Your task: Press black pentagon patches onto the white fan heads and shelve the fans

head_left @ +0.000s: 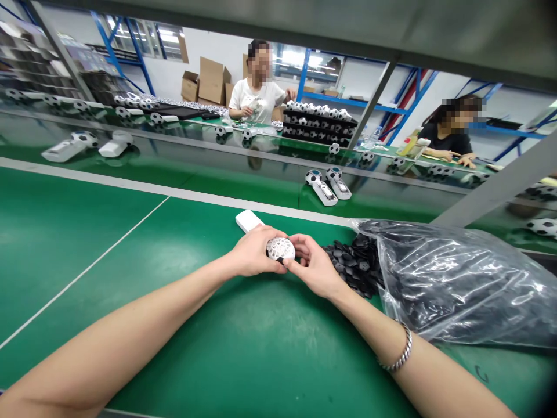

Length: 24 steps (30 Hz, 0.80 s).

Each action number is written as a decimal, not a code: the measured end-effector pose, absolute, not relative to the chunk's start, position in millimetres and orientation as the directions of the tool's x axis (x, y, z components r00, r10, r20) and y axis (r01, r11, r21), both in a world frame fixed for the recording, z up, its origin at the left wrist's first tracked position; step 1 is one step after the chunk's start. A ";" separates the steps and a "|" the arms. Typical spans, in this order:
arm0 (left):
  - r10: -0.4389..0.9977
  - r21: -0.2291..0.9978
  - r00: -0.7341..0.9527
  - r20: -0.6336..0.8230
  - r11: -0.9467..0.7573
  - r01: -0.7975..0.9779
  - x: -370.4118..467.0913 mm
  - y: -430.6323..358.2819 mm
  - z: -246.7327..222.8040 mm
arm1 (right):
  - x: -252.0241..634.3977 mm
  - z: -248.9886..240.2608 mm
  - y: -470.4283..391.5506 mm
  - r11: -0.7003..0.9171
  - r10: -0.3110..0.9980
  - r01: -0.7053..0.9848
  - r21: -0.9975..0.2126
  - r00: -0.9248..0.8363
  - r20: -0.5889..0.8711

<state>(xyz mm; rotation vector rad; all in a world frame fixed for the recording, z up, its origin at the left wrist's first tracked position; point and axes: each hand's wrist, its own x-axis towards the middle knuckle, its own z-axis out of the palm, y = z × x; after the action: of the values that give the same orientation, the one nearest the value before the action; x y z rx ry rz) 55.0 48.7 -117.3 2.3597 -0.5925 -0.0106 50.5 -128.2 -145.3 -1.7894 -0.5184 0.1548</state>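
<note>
Two white handled units with round heads (82,140) lie at far left on the belt (195,177) beyond your green worktop (209,348). Nearer the middle, a white handle (249,220) juts out past your left hand (256,252), which covers the spot where it would meet the ball-shaped head. Your left fingers curl closed around that side; across the belt, a co-worker in a white shirt (256,97) faces your way. The white ball-shaped head (281,249), its patterned face turned up and black at the edge, sits between your hands above the worktop. Your right hand (317,270) meets its other side, thumb and fingers slightly parted and gripping the rim. Two football-patterned units (322,190) with opened handles rest on the belt beyond. Just beside your right hand spreads a pile of black pieces (354,264), touching a clear plastic bag (461,284) of dark contents.
</note>
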 end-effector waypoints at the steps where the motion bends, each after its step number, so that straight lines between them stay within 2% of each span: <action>1: -0.453 0.624 0.881 0.135 -0.652 -0.431 55.1 49.0 -116.9 | 52.4 -143.9 -130.8 -0.202 0.443 0.270 -0.941 0.883 0.159; 3: -0.490 0.601 0.865 0.108 -0.661 -0.450 54.4 48.1 -117.4 | 59.1 -137.6 -140.4 -0.247 0.461 0.297 -0.923 0.873 0.158; 5: -0.453 0.566 0.883 0.128 -0.697 -0.440 52.6 45.8 -119.1 | 68.0 -127.3 -155.3 -0.383 0.402 0.366 -0.848 0.893 0.203; 8: -0.350 0.513 0.920 0.177 -0.765 -0.389 51.0 44.4 -119.7 | 79.5 -111.6 -180.1 -0.679 0.289 0.417 -0.604 0.909 0.301; 10: -0.348 0.501 0.925 0.152 -0.779 -0.376 52.3 47.7 -116.8 | 82.8 -106.0 -190.9 -0.788 0.308 0.400 -0.467 0.914 0.264; 12: -0.434 0.537 0.896 0.094 -0.735 -0.413 54.9 53.3 -112.5 | 82.2 -105.7 -194.1 -0.818 0.368 0.405 -0.408 0.914 0.168; 16: -0.568 0.669 0.822 0.031 -0.600 -0.439 56.9 58.5 -109.6 | 75.7 -112.2 -185.0 -0.796 0.480 0.454 -0.400 0.876 0.040; 19: -0.526 0.698 0.848 0.070 -0.582 -0.418 54.2 52.5 -115.5 | 70.7 -115.7 -176.4 -0.792 0.527 0.509 -0.337 0.849 0.041; 24: -0.509 0.705 0.854 0.110 -0.565 -0.428 51.4 46.1 -123.1 | 61.5 -116.7 -165.8 -0.793 0.593 0.592 -0.145 0.804 0.042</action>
<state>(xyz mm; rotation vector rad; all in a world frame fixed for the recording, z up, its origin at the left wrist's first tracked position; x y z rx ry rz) 51.4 46.1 -123.1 2.2513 -0.6760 -0.1345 61.5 -165.8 -116.7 -2.8395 -0.9383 0.0089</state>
